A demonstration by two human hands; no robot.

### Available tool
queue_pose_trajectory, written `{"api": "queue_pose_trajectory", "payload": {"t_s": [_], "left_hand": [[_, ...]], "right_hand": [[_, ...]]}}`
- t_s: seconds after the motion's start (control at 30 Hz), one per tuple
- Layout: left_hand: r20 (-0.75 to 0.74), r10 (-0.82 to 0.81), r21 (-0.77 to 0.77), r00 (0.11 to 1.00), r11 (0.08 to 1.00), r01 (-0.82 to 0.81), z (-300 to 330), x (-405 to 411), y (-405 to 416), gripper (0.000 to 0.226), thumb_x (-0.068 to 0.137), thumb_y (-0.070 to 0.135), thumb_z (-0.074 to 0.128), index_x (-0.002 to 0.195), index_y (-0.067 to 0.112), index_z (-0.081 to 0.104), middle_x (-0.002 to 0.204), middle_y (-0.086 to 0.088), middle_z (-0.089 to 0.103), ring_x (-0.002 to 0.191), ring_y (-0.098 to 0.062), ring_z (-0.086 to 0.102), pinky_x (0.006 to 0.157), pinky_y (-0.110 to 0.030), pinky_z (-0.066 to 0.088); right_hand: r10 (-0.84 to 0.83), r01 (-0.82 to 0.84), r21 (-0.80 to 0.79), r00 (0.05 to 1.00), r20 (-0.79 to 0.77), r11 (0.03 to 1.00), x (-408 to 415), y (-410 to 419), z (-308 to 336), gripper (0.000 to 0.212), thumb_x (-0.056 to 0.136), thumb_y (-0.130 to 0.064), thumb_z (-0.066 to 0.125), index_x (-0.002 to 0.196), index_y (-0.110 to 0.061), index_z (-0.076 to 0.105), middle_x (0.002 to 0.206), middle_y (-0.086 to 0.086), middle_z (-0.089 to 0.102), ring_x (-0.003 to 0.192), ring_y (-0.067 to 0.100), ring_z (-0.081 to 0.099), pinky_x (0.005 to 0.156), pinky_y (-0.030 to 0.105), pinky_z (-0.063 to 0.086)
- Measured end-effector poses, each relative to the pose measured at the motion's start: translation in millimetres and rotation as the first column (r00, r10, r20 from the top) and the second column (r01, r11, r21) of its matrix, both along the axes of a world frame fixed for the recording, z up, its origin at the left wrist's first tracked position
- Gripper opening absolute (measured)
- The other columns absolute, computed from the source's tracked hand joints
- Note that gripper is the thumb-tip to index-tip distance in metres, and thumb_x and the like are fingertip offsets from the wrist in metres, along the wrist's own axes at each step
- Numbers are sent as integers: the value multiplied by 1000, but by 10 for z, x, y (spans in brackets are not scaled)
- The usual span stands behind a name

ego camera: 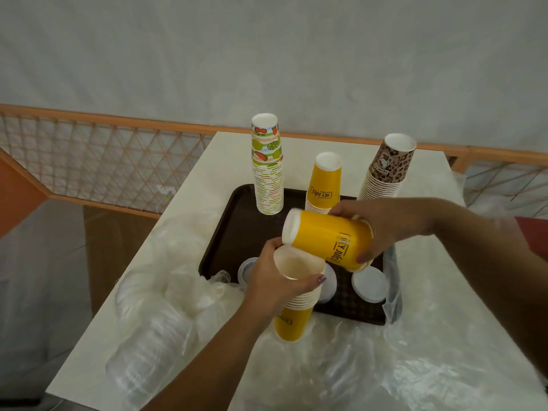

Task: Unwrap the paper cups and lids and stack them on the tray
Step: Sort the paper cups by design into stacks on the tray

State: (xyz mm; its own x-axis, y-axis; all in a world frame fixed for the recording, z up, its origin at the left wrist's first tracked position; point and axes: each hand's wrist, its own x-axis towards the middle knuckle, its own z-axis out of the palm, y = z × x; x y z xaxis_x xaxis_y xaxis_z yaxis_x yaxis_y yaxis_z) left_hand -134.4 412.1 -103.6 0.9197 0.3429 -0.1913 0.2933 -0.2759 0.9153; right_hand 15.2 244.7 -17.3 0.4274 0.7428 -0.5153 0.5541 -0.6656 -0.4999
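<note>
Your left hand [267,280] grips an upright stack of yellow cups [292,310] at the brown tray [225,232]'s near edge. Your right hand [382,229] holds a single yellow cup [323,237] on its side above that stack. White lids [370,284] lie on the tray.

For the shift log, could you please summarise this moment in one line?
left hand: holds upright yellow paper cup stack | right hand: holds sideways yellow cup | brown plastic tray: three inverted stacks
</note>
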Motion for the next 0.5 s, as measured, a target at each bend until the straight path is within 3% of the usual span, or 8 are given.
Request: {"api": "queue_pose_trajectory", "payload": {"t_s": [0.1, 0.17, 0.23, 0.33, 0.4, 0.5], "left_hand": [[19, 2, 6, 1000, 1000, -3, -42, -8, 8, 79, 58, 35, 88, 120, 39, 40, 103, 27, 48, 99, -4, 51, 68, -9, 39], [21, 5, 17, 1000, 1000, -5, -44, -11, 13, 82, 56, 36, 88, 121, 42, 39, 104, 28, 47, 98, 0, 49, 69, -10, 40], [11, 1, 22, 1000, 1000, -1, -41, -4, 16, 83, 56, 37, 88, 121, 44, 37, 104, 28, 45, 97, 2, 47, 70, -11, 41], [2, -6, 19, 1000, 1000, 6, -40, 11, 11, 83, 56, 36, 88, 120, 45, 36, 103, 29, 44, 96, 5, 46, 66, -7, 38], [0, -14, 24, 1000, 1000, 14, -34, 11, 6, 83, 56, 35, 89, 121, 45, 36, 103, 29, 45, 96, 6, 46, 63, -6, 38], [6, -17, -2, 1000, 1000, 17, -31, 1, 10, 84, 56, 31, 89, 123, 41, 40, 105, 27, 48, 97, 4, 49, 65, -6, 41]], "right_hand": [[-24, 16, 114, 997, 74, 993, -13, 127, -286, 93, 67, -30, 84, 140, -30, 27, 132, -7, 46, 118, 13, 47, 93, 24, 43], [-196, 178, 330, 980, 20, 927, 79, 233, -308, 94, 65, -30, 84, 141, -29, 28, 131, -6, 48, 117, 14, 49, 99, 34, 44], [-389, 394, 548, 912, -132, 738, 238, 342, -295, 95, 61, -35, 82, 140, -28, 30, 128, -5, 52, 115, 14, 53, 99, 41, 46], [-559, 523, 733, 795, -235, 435, 517, 518, -355, 86, 67, -34, 81, 137, -23, 32, 126, -3, 54, 113, 16, 55, 96, 40, 48], [-614, 557, 773, 735, -289, 304, 689, 596, -442, 81, 72, -26, 80, 136, -20, 31, 127, 1, 53, 114, 18, 55, 96, 42, 48], [-668, 582, 790, 668, -329, 193, 858, 658, -563, 85, 72, -23, 81, 138, -20, 27, 131, 5, 49, 116, 22, 53, 96, 43, 49]]}}
